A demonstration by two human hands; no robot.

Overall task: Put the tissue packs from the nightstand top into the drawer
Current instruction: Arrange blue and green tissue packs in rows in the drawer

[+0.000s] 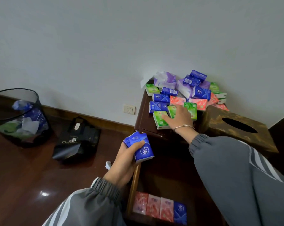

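A dark wooden nightstand [143, 121] carries a heap of small tissue packs: blue [158, 106], green [160, 122], pink [178, 100] and purple ones [165, 79]. My right hand [180, 118] reaches over the green packs with fingers spread, touching them; no pack is gripped. My left hand [128, 159] is shut on two blue tissue packs [140, 146], held above the open drawer [134, 185]. Inside the drawer stand three pink packs [153, 205] and one blue pack [180, 212] in a row.
A brown tissue box [235, 128] stands on the right of the nightstand top. On the dark wood floor at the left are a mesh waste bin [22, 118] and a black bag [77, 141]. A wall socket [129, 109] is next to the nightstand.
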